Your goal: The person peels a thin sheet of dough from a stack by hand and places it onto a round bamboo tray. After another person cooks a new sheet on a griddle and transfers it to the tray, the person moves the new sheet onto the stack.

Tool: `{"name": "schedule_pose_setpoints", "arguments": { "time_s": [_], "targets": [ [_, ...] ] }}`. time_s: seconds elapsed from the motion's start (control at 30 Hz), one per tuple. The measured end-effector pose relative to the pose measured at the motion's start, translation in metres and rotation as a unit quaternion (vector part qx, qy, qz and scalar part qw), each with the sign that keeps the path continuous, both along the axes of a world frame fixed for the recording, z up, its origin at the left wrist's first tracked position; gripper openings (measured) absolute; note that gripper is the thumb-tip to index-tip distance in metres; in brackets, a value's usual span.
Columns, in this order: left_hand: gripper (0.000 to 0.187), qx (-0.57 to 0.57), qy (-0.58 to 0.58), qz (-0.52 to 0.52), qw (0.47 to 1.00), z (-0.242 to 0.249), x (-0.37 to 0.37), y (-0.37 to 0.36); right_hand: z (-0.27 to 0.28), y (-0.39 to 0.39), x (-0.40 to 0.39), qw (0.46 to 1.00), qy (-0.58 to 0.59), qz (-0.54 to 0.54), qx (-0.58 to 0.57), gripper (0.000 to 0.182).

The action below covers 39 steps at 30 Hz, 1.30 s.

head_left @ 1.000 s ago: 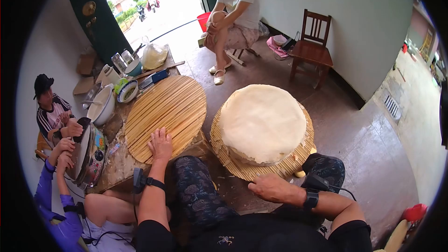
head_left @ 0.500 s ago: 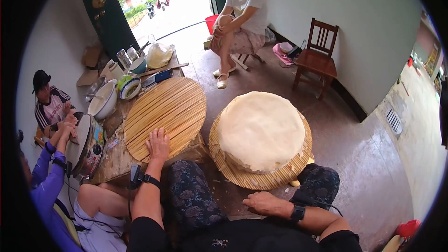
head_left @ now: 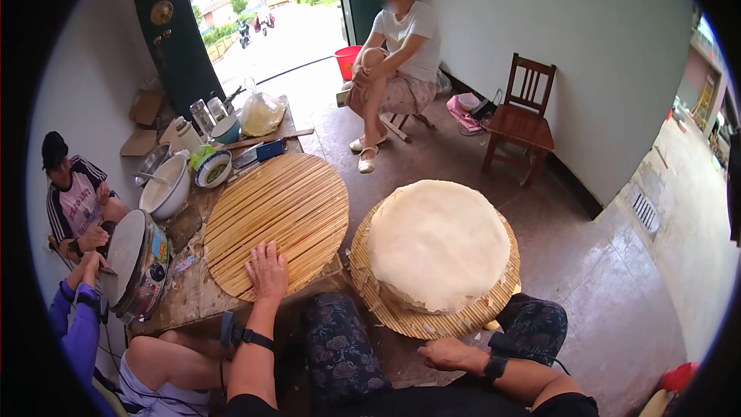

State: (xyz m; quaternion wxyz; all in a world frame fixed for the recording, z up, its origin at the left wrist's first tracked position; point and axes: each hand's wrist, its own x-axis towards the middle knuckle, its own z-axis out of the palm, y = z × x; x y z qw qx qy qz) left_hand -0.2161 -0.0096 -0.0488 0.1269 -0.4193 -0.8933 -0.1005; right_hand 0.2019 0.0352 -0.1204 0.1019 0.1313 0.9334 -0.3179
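Left hand flat on the slatted mat, right hand idle by the knee.

From my remote view, left to right: a co-worker's hands (head_left: 91, 259) are at a round griddle (head_left: 133, 256) on the table (head_left: 179, 303). My left hand (head_left: 267, 270) lies open, palm down, on the near edge of the round bamboo mat (head_left: 278, 212). A stack of thin flatbreads (head_left: 438, 241) sits on a second bamboo tray (head_left: 432, 323) just beside it. My right hand (head_left: 450, 355) rests loosely curled, holding nothing, near the tray's edge.
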Motion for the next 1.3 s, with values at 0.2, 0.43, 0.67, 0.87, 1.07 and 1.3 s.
{"name": "schedule_pose_setpoints", "arguments": {
  "time_s": [0.2,0.43,0.67,0.87,1.07,1.3],
  "targets": [
    [0.043,0.019,-0.014,0.004,1.000,-0.002,-0.001,-0.001,0.014,-0.017,0.005,0.996,-0.035,0.025,0.083,0.020],
    [0.042,0.041,0.004,-0.004,0.999,-0.005,-0.002,-0.001,0.032,-0.037,-0.011,0.998,0.004,0.011,0.057,0.022],
    [0.043,0.029,-0.002,-0.007,1.000,-0.006,-0.003,-0.002,0.000,-0.047,-0.013,0.997,-0.072,0.002,0.028,0.022],
    [0.044,0.019,-0.009,-0.001,1.000,-0.002,-0.001,-0.001,0.005,-0.035,-0.022,1.000,0.002,-0.002,-0.002,0.022],
    [0.044,0.011,-0.013,0.001,1.000,-0.001,-0.001,-0.001,-0.005,-0.037,-0.029,0.999,-0.031,0.027,-0.036,0.030],
    [0.047,0.019,-0.010,-0.002,1.000,-0.004,-0.004,-0.001,0.004,-0.038,-0.032,0.998,-0.036,0.034,-0.043,0.031]
  ]
}}
